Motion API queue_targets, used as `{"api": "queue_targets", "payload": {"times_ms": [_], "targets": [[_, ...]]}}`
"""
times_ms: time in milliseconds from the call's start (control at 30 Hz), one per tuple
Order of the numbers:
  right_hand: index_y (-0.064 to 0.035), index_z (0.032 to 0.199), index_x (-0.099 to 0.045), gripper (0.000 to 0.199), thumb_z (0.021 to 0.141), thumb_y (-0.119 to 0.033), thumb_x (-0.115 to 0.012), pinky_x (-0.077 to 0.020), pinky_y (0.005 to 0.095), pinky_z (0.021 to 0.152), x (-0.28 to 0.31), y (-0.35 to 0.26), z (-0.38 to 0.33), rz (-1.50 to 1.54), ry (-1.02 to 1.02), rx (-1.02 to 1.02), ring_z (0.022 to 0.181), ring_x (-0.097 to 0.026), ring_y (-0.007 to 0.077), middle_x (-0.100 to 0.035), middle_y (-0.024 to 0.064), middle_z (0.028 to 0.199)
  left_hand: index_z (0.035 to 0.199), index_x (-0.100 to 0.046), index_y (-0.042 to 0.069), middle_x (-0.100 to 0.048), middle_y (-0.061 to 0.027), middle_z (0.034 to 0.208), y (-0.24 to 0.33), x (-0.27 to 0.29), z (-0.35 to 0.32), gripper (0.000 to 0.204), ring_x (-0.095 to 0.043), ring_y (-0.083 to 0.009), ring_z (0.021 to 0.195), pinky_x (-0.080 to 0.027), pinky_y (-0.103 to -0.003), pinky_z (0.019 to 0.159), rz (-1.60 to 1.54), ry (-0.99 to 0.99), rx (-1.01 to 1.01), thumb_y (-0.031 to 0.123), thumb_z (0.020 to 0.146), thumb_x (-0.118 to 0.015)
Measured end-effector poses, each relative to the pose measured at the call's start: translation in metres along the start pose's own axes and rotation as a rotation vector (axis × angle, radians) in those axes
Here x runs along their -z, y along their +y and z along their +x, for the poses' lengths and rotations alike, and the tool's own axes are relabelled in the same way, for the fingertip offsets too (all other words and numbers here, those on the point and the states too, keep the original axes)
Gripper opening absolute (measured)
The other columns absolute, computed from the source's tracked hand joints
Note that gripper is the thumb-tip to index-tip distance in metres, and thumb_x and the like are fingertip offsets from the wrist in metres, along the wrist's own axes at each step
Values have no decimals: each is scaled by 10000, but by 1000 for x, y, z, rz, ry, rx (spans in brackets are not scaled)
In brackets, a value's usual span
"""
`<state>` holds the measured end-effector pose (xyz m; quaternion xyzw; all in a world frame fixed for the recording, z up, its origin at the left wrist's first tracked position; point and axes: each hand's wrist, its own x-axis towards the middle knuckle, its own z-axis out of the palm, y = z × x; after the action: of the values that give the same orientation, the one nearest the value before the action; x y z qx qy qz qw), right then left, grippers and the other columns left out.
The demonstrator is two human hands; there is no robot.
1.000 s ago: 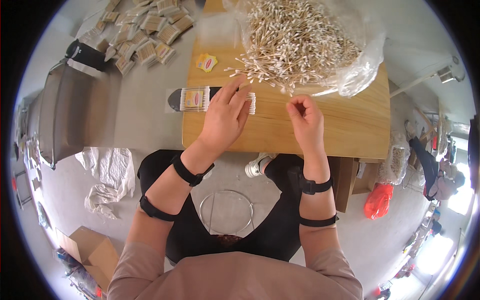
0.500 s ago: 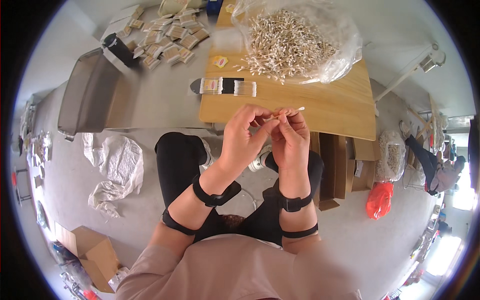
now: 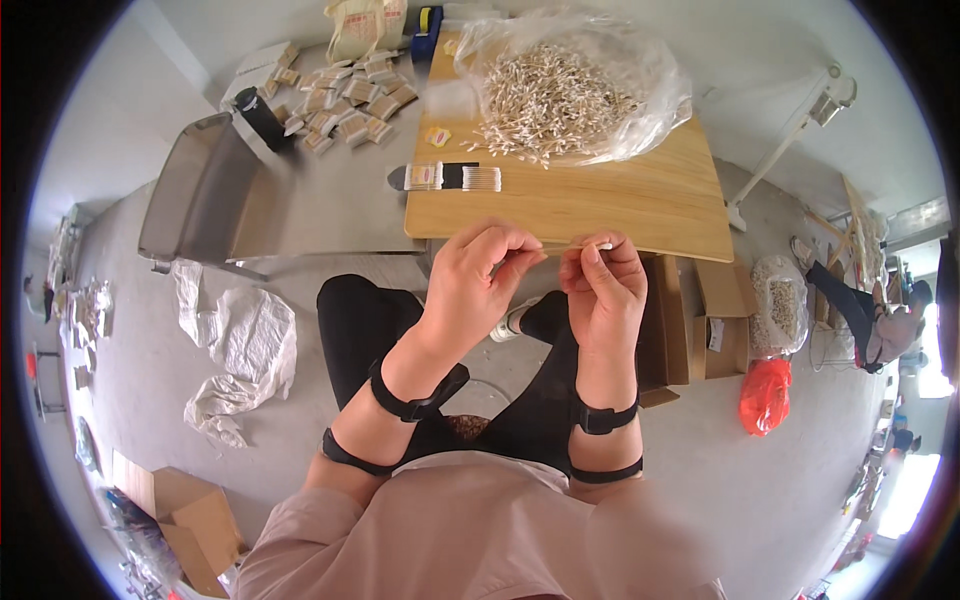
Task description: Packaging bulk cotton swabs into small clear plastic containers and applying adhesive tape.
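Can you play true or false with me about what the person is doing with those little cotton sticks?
1. Both hands hold one thin cotton swab between them. True: the left hand and the right hand pinch it at either end.
2. The big heap of swabs sits in a red bucket. False: the heap lies in a clear plastic bag on the wooden table.
3. A small row of swabs lies at the table's left edge. True.
4. The hands are resting flat on the table. False: they are raised above the person's lap, in front of the table.
5. A red bag lies on the floor. True.
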<state>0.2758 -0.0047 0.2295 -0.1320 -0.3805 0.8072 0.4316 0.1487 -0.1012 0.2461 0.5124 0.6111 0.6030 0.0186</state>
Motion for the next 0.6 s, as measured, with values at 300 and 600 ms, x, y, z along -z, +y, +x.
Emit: {"api": "queue_targets", "payload": {"times_ms": [300,600], "targets": [[-43,959,-608,76,937,-80,-671,-458,272,617,-18,0,-11,97,-28,-31,707,-618,170,-679,99,850,938,-671,3,-672,-35,829,12,6,-8,104,-618,-133,702,-492,-240,632,-193,60,164,-10,854,-731],[-22,930,-609,85,953,-92,-652,-447,262,637,-21,12,-25,-15,-59,-82,682,-580,144,-666,95,845,1009,-709,16,-674,-9,928,7,11,-12,123,-556,-81,787,-457,-218,739,-929,101,483,119,953,-674]]}}
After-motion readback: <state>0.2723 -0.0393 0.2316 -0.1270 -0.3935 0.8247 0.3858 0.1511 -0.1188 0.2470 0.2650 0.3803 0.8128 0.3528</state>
